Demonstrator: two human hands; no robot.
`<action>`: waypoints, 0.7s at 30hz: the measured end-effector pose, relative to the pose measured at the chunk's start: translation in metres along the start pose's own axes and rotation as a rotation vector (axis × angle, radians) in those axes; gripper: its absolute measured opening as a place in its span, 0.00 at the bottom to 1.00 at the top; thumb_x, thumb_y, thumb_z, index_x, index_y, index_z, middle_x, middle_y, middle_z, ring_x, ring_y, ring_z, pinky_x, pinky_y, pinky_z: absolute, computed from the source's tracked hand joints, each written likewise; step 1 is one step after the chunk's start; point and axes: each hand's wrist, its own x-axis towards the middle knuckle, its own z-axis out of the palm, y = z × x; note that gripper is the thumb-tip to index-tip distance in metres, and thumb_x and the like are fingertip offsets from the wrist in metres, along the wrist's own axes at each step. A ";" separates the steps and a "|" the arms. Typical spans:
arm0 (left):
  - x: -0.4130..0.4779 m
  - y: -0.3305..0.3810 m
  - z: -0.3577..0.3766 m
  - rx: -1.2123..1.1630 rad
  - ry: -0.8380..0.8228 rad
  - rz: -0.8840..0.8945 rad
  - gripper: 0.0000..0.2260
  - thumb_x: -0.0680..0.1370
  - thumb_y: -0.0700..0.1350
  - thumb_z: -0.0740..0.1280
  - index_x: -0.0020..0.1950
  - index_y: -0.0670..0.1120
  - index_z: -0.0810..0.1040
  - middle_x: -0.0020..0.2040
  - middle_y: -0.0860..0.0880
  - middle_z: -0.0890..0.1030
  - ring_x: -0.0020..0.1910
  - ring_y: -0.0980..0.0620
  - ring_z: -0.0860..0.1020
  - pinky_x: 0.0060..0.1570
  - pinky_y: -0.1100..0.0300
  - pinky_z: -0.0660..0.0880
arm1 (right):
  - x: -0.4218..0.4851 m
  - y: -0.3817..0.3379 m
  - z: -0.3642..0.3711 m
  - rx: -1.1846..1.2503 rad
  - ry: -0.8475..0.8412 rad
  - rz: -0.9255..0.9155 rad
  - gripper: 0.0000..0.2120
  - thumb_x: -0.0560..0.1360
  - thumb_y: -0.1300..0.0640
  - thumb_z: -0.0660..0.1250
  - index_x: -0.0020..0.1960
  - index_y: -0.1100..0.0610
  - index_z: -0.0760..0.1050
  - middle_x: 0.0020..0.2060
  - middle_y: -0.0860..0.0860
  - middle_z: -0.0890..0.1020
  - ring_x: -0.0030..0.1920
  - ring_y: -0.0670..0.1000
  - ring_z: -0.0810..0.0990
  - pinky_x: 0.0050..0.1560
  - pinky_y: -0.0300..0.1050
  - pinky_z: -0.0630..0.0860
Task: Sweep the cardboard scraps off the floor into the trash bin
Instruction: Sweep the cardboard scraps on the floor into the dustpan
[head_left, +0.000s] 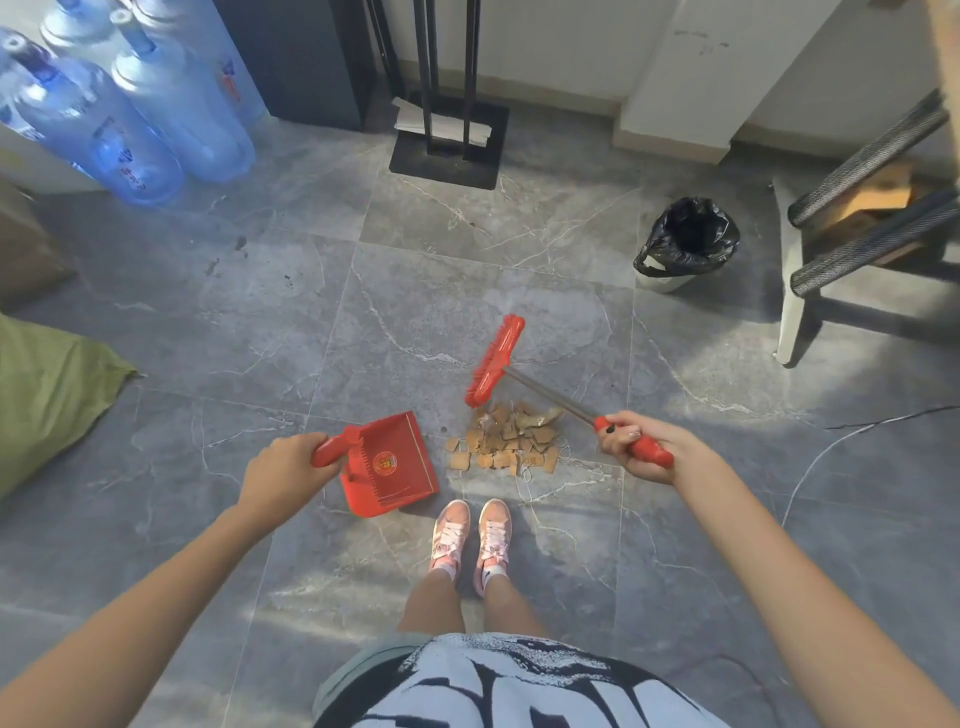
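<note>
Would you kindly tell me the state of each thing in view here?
dustpan: empty, held by the left hand.
cardboard scraps: piled on the floor beside the dustpan.
broom: held by the right hand, head at the pile's far edge.
trash bin: upright, open, black liner.

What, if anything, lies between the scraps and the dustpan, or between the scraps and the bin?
Nothing visible blocks either. Bare floor separates the scraps from the dustpan on their left. Toward the bin only the broom, held by the right hand, crosses the line.
</note>
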 end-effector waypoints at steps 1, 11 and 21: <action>0.002 0.002 0.001 -0.007 0.001 0.005 0.15 0.75 0.55 0.67 0.35 0.45 0.74 0.32 0.49 0.78 0.36 0.43 0.77 0.36 0.53 0.72 | 0.000 -0.002 0.000 -0.041 0.021 -0.008 0.08 0.80 0.60 0.56 0.43 0.62 0.65 0.32 0.51 0.65 0.14 0.45 0.66 0.14 0.31 0.65; 0.034 0.018 -0.001 -0.035 -0.116 0.126 0.15 0.73 0.55 0.66 0.34 0.45 0.75 0.29 0.47 0.77 0.33 0.43 0.77 0.33 0.52 0.72 | -0.002 -0.017 0.000 -0.236 0.194 -0.151 0.09 0.81 0.63 0.55 0.42 0.61 0.63 0.33 0.53 0.65 0.12 0.44 0.65 0.13 0.31 0.63; 0.051 0.024 0.000 -0.023 -0.186 0.220 0.11 0.74 0.49 0.68 0.32 0.48 0.74 0.28 0.49 0.76 0.29 0.46 0.75 0.31 0.53 0.73 | -0.005 -0.019 -0.056 -0.433 0.468 -0.317 0.12 0.79 0.68 0.54 0.37 0.61 0.64 0.30 0.54 0.65 0.11 0.43 0.63 0.15 0.28 0.62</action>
